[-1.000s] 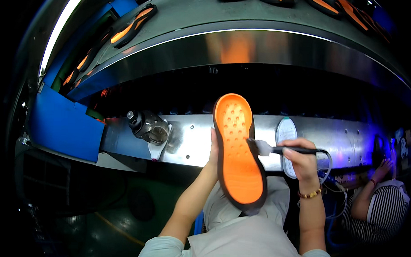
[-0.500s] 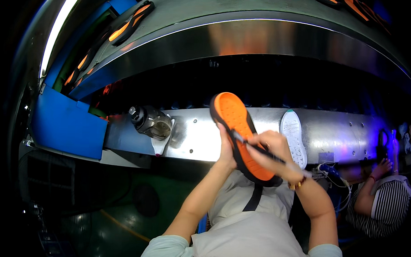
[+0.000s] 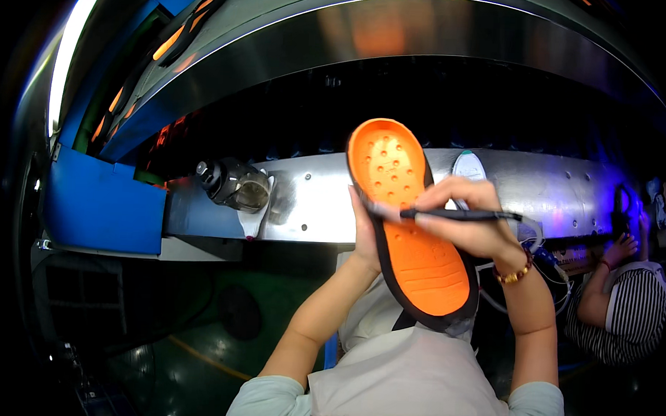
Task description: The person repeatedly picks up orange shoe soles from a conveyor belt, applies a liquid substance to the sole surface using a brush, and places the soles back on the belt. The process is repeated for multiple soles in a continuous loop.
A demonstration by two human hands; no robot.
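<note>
My left hand (image 3: 367,231) is closed round the left edge of a shoe sole (image 3: 427,274), orange inside with a black rim. The sole stands tilted above my lap, its dimpled orange face toward me. In my right hand (image 3: 468,213) is a slim black-handled brush (image 3: 505,215), pinched between thumb and fingers and lying across the sole. Its pale, blurred tip meets the sole's left rim near my left fingers. Behind my right hand, a white shoe-shaped piece (image 3: 468,166) lies partly hidden on the metal ledge (image 3: 311,207).
A clear bottle (image 3: 253,190) with a black top sits on a white piece at the ledge's left. Beyond a dark gap, more orange-and-black soles (image 3: 181,38) lie at the upper left, near a blue housing (image 3: 106,200). A co-worker's hand (image 3: 623,247) is at the right.
The sole has come up closer and shows its orange face more fully. The brush handle has swung to point rightward, with its tip still at the left rim. The background has shifted upward.
</note>
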